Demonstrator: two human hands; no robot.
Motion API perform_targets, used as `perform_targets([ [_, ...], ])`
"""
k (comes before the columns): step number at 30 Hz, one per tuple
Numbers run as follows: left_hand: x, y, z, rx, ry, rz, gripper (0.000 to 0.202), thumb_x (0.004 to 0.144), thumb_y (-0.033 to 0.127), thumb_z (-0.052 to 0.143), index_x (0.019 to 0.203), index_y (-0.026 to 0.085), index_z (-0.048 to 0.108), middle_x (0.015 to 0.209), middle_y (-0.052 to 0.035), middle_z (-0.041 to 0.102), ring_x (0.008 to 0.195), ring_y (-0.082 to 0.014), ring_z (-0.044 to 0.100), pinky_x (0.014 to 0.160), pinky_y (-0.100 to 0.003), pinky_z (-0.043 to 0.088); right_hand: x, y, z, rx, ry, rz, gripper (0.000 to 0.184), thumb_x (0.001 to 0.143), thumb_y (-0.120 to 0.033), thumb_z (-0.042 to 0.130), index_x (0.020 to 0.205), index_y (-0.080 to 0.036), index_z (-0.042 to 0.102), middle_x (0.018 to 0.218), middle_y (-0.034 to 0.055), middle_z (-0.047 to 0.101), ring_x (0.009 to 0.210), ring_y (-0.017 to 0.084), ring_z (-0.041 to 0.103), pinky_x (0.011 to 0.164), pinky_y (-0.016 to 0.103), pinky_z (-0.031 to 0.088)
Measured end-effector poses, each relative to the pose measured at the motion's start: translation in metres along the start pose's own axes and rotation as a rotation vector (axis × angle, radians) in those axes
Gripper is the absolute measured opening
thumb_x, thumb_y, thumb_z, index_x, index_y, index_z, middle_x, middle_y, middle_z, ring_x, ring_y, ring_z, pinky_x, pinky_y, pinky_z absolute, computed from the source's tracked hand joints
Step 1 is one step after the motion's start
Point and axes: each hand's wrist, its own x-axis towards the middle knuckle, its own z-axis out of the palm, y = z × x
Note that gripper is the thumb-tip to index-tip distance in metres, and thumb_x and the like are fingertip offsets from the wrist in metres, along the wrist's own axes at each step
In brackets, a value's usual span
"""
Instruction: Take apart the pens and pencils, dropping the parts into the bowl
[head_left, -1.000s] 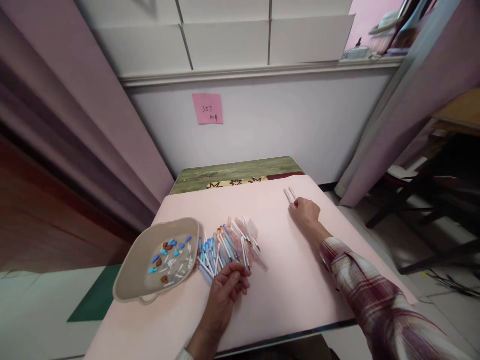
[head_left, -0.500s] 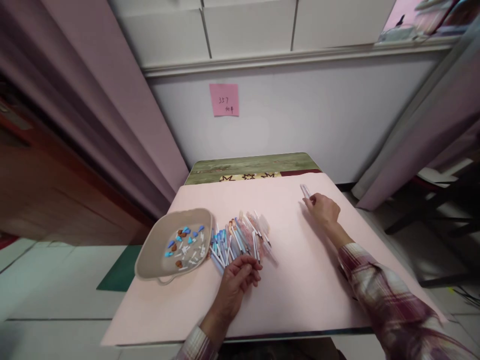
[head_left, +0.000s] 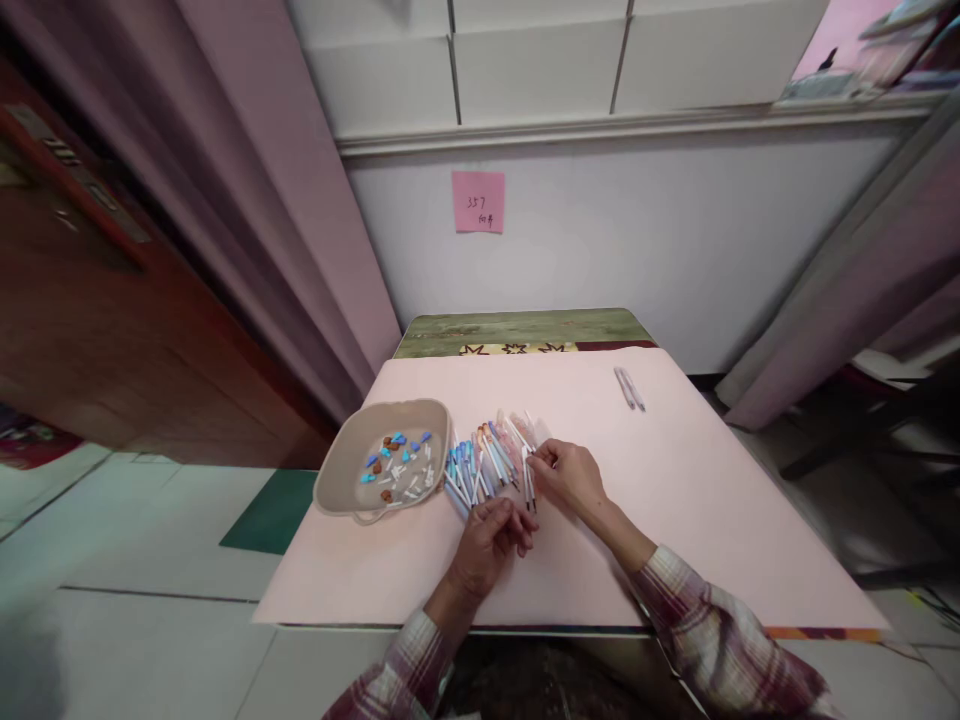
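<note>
A heap of several thin pens (head_left: 484, 465) with blue, white and pink barrels lies on the pink table cover (head_left: 675, 510). My left hand (head_left: 487, 540) rests at the near edge of the heap, fingers curled around a pen. My right hand (head_left: 570, 475) sits at the heap's right side, fingertips pinched on a pen there. Two pale pens (head_left: 628, 387) lie apart at the far right of the cover. A beige tray (head_left: 352, 490) left of the heap holds several small blue, brown and white pieces.
The table stands against a white wall with a pink sticky note (head_left: 478, 201). A curtain (head_left: 277, 200) hangs to the left, another curtain (head_left: 862, 280) to the right. Dark chair legs (head_left: 900, 420) show at the right, a green mat (head_left: 274, 510) on the floor.
My right hand left the two pale pens at the far right and came back to the heap, where it now pinches a pen. The view has shifted left.
</note>
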Motion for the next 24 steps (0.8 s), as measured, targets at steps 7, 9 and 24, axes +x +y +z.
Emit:
perform_targets([
  [7,-0.001,0.001,0.000,-0.012,0.001,-0.014,0.040,0.082,0.037,0.063,0.052,0.011,0.056,0.069,-0.0096,0.068,0.048,-0.0117,0.057,0.044,-0.022,0.039,-0.015,-0.015,0.016,-0.233,-0.012,-0.048,0.022,0.083,-0.045,0.060,0.087,-0.025,0.068,0.077,-0.0001,0.070,0.070,0.016,0.062,0.058,0.024,0.031],
  [9,-0.001,0.001,0.000,-0.016,-0.001,-0.013,0.040,0.081,0.038,0.064,0.052,0.012,0.056,0.069,-0.0098,0.068,0.048,-0.0118,0.057,0.044,-0.022,0.039,-0.015,-0.018,0.021,-0.306,-0.009,-0.062,0.023,0.084,-0.045,0.059,0.091,-0.025,0.067,0.084,0.0016,0.071,0.071,0.016,0.062,0.059,0.025,0.031],
  [24,-0.002,0.002,-0.002,-0.033,-0.009,-0.035,0.021,0.078,0.031,0.070,0.083,0.012,0.064,0.075,-0.0076,0.068,0.054,-0.0107,0.059,0.048,-0.020,0.041,-0.045,-0.008,0.015,0.135,0.215,-0.004,0.044,0.088,-0.048,0.047,0.059,-0.019,0.060,0.051,-0.0012,0.055,0.048,0.011,0.045,0.050,0.023,0.027],
])
